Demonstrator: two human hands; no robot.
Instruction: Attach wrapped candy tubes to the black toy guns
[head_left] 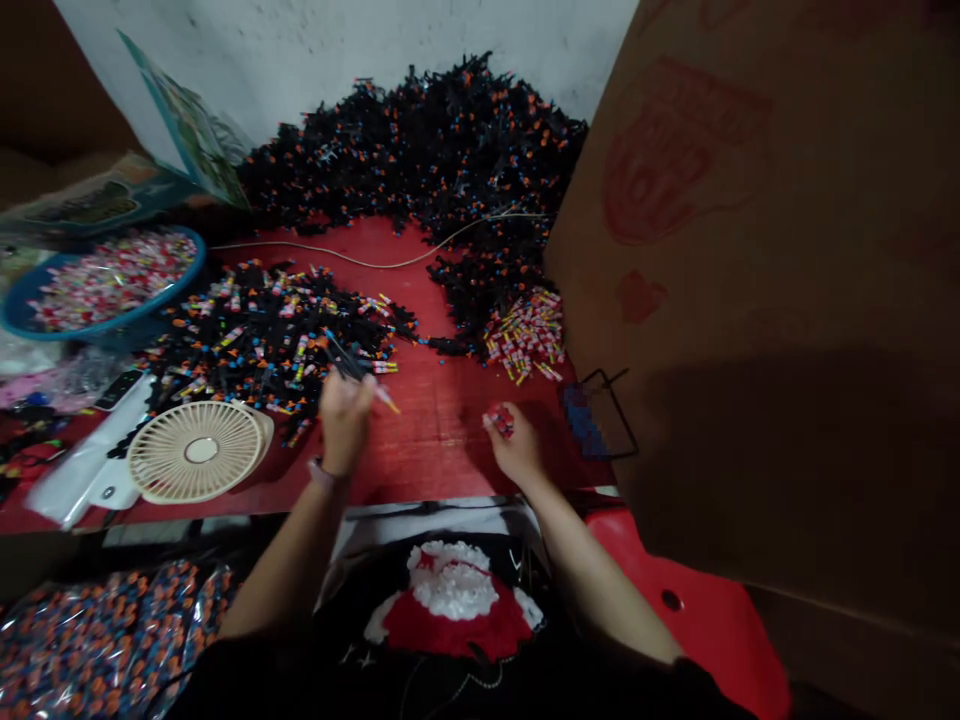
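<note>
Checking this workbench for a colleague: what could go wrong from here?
The loose heap spreads up to the fan, so pieces might slip into its grille. The right hand pinches small pieces above the red table, and they could drop and scatter. The thin cable lying across the table might catch a hand and drag pieces out of place.

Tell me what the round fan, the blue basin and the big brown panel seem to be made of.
The round fan looks like matte cream plastic, judging by its thin, even moulded ribs. The blue basin looks like smooth plastic, with a slight sheen along its rim. The brown panel looks like matte cardboard with red print, though no corrugated edge shows.
</note>
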